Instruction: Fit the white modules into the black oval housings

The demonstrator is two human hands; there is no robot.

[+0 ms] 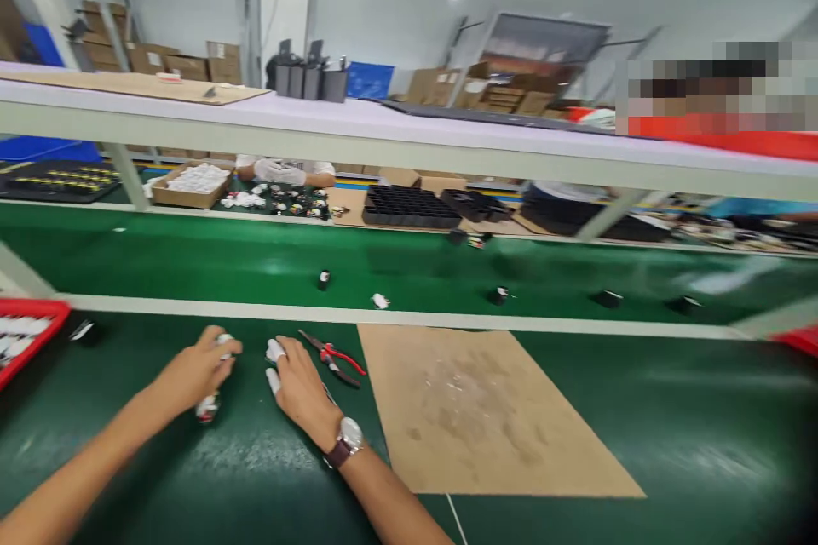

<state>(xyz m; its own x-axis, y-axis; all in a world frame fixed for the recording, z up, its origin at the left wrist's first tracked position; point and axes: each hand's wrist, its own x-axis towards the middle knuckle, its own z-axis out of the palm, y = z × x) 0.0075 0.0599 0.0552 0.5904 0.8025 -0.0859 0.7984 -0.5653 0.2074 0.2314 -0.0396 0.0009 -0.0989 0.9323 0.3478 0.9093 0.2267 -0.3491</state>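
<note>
My left hand point(197, 373) is over the green work surface with its fingers curled. A small whitish part with red and dark bits point(207, 409) shows beneath its palm, blurred and partly covered; the fingers appear closed round it. To the right, my right hand point(305, 387) is low over the surface, with white covers on the thumb and a fingertip and a watch on the wrist. Its thumb and forefinger are apart, and I see nothing held between them. Pliers with red and black handles point(332, 356) lie just beyond this hand, jaws pointing away to the left.
A brown cardboard sheet point(473, 409) lies right of the pliers. A red tray point(60, 319) of white parts stands at far left, near a small black part point(85, 332). Beyond the white rail, small parts rest on a green belt point(256, 260). A co-worker's gloved hands point(281, 172) show opposite.
</note>
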